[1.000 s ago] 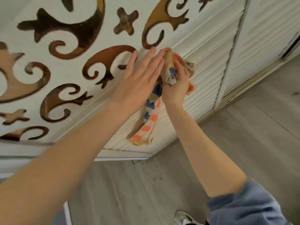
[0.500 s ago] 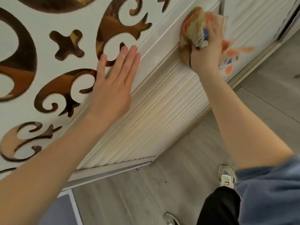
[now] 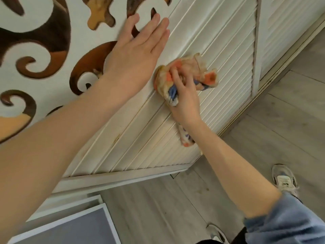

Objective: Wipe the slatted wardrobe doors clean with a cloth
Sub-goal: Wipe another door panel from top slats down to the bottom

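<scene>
Right hand (image 3: pixel 184 101) grips a bunched cloth (image 3: pixel 191 74) and presses it against the slatted door (image 3: pixel 219 41), 1 tail hanging below the wrist. Left hand (image 3: pixel 139 50), just beside it, lies flat with straight fingers on the cutout panel (image 3: pixel 58 74).

Soft, even light fills the view, bright on the white slatted door (image 3: pixel 219 41), without hard glare. A faint shadow lies beside the left hand (image 3: pixel 139 48). Wide-angle bending tilts the door's edges and the floor (image 3: pixel 290 129). The near forearm (image 3: pixel 52 138), the cloth (image 3: pixel 202 71) and the cut-out panel (image 3: pixel 82 32) look slightly blurred.
</scene>
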